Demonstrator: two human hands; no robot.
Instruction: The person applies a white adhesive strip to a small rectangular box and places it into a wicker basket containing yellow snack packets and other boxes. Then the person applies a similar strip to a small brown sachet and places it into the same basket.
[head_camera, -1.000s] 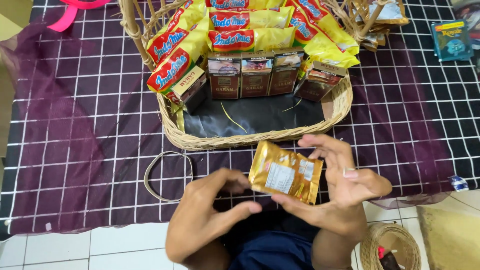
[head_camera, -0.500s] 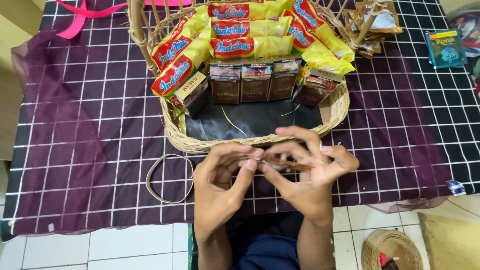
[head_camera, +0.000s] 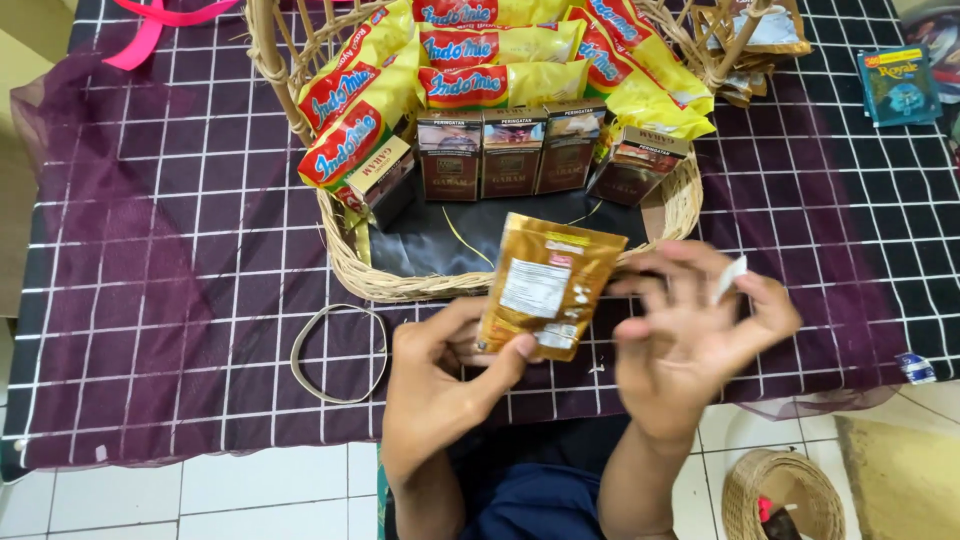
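Note:
My left hand (head_camera: 440, 375) grips a gold foil sachet (head_camera: 550, 280) by its lower edge and holds it upright, its label side facing me, just in front of the wicker basket (head_camera: 400, 285). To the right of the sachet, my right hand (head_camera: 695, 335) has its fingers spread and a small white scrap (head_camera: 730, 278) pinched at the fingertips. The basket holds yellow-and-red noodle packets (head_camera: 490, 85) at the back and a row of dark brown boxes (head_camera: 510, 150) in front of them.
A black cloth with a white grid (head_camera: 170, 250) covers the floor under purple netting. An oval wicker ring (head_camera: 340, 352) lies left of my left hand. A blue sachet (head_camera: 898, 85) lies at the far right, a pink ribbon (head_camera: 160, 22) top left, a small round basket (head_camera: 785, 497) bottom right.
Both hands were closed together on the sachet half a second ago. Now the right hand has come away to the right with a white scrap, and the left hand holds the sachet upright alone.

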